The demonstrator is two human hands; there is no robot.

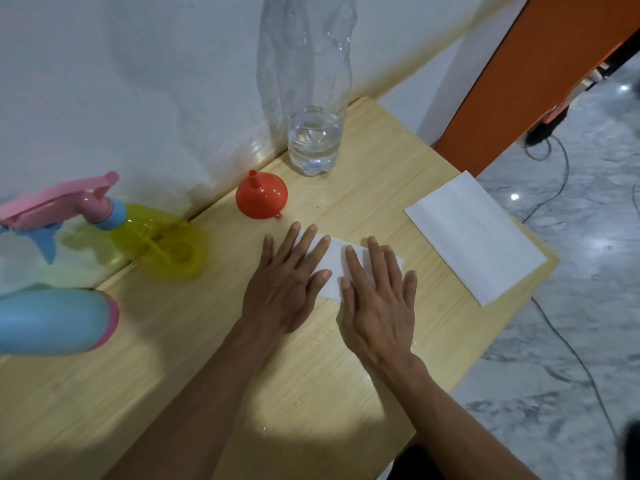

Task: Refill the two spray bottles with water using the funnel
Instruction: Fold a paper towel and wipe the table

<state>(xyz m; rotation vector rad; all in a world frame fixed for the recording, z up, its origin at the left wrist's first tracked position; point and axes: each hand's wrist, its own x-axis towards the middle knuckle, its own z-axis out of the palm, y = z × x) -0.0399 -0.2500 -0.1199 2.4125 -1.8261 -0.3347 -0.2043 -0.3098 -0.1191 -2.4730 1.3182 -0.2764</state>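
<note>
Pressing a white tissue [332,268] flat, both open hands, left hand [287,289] and right hand [377,306], grip nothing; a careless sweep could topple the nearby orange funnel [261,197].

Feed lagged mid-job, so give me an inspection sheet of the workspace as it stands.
Surface: wooden table, small water droplets near the hands.
Job's things: yellow spray bottle and blue spray bottle at left; orange funnel upside down; clear water bottle, nearly empty.
Clutter: folded white tissue at right.
Grips: left hand and right hand press flat on a white tissue.
Cables: black cable on floor.
Surroundings: white wall, marble floor.
</note>
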